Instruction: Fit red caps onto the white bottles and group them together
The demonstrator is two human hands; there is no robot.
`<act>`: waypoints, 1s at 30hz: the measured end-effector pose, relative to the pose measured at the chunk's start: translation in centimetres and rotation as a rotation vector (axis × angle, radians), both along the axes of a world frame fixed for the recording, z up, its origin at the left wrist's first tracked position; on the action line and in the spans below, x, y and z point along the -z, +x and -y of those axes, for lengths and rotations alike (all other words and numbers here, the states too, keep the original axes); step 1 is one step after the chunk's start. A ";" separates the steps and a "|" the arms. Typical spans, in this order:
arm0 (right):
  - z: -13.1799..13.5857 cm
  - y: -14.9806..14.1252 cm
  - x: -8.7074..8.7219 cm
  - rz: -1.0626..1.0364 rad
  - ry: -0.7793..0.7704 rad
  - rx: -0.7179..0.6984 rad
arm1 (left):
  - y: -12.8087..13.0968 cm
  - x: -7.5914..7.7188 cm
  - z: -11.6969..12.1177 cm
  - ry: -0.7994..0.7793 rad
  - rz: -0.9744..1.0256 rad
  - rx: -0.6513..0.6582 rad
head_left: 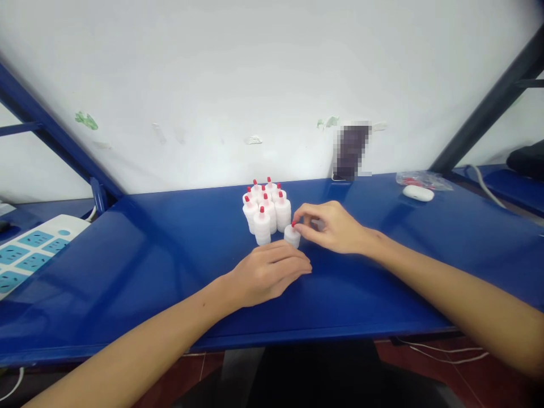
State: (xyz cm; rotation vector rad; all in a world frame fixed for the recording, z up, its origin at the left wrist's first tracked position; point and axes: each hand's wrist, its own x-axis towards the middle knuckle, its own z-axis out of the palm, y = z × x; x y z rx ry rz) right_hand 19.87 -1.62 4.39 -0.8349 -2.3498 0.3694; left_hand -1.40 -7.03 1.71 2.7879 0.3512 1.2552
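Note:
A white squeeze bottle with a ribbed body stands upright on the blue tabletop, its lower part hidden behind my left hand. The fingers of that hand are pressed together and curved around the bottle; its thumb is out of sight. With thumb and forefinger, my right hand pinches the small red cap at the bottle's tip. Just left of it, several similar white bottles with red caps stand upright in a tight cluster.
The blue table meets a white wall behind. A white power strip lies at the left. Toward the back right are a white earbud case, a clear plastic bag with red bits, and a pixelated dark object leaning on the wall.

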 end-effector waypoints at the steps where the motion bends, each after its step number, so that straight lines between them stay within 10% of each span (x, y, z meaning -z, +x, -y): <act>1: 0.2 0.1 -0.1 -0.041 0.063 0.012 | 0.0 -0.1 0.0 0.008 0.048 -0.022; 7: 2.4 -0.1 -0.3 -0.285 0.346 -0.102 | 0.0 -0.6 0.4 0.091 0.212 -0.095; 13: 3.5 -2.0 1.2 -0.292 0.132 -0.386 | 0.4 -0.9 0.8 0.166 0.212 -0.019; 30: 3.8 -1.9 1.1 -0.158 -0.136 -0.443 | 0.4 -0.8 0.6 0.119 0.243 -0.021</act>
